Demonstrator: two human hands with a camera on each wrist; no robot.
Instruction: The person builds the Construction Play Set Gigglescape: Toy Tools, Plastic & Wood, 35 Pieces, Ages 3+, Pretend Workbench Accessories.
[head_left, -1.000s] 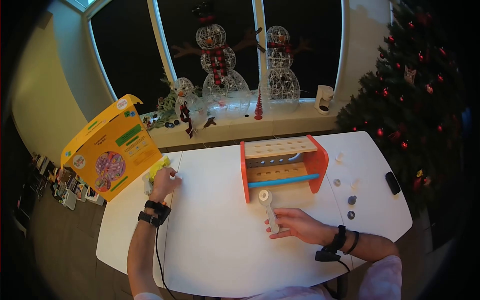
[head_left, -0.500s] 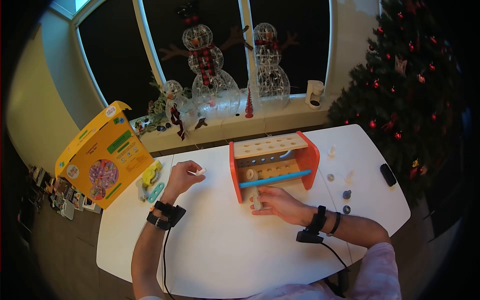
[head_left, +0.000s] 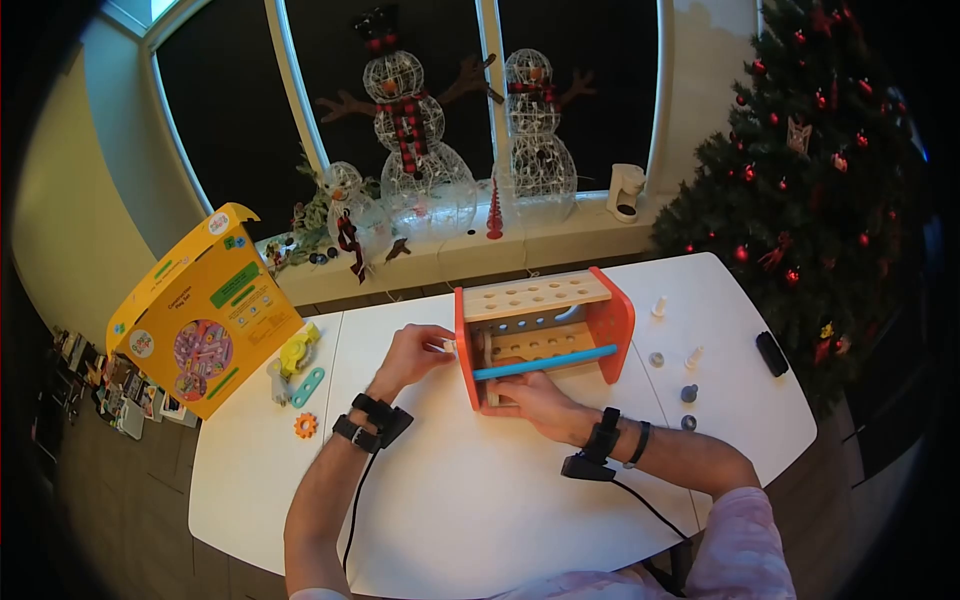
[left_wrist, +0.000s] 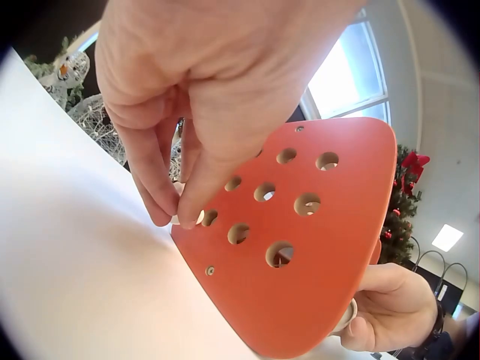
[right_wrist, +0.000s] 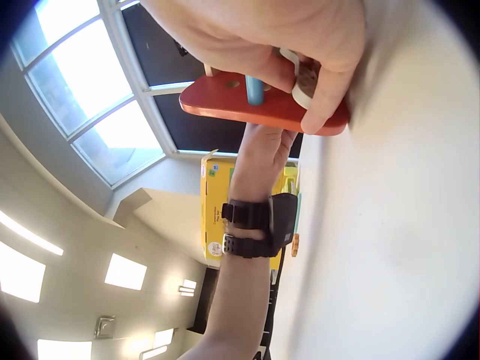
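Observation:
The wooden toolbox has a red side panel (left_wrist: 300,247) with several round holes. At that panel's outer face my left hand (head_left: 408,358) pinches a small cream peg (left_wrist: 189,217) between thumb and fingertips, beside a hole near the lower edge. My right hand (head_left: 543,403) reaches under the blue bar (head_left: 545,361), at the inner side of the same panel. It grips a pale wrench-like piece (right_wrist: 303,96), mostly hidden by the fingers and the panel.
Left of the toolbox are a yellow box (head_left: 205,310), a lime-green piece (head_left: 298,350), a teal strip (head_left: 308,387) and an orange gear (head_left: 305,425). On the right lie pale pegs (head_left: 694,357), grey pieces (head_left: 689,393) and a black object (head_left: 772,354).
My left hand has carried the small peg rightward to the red panel. The right hand has moved the pale piece from in front of the toolbox into its left end.

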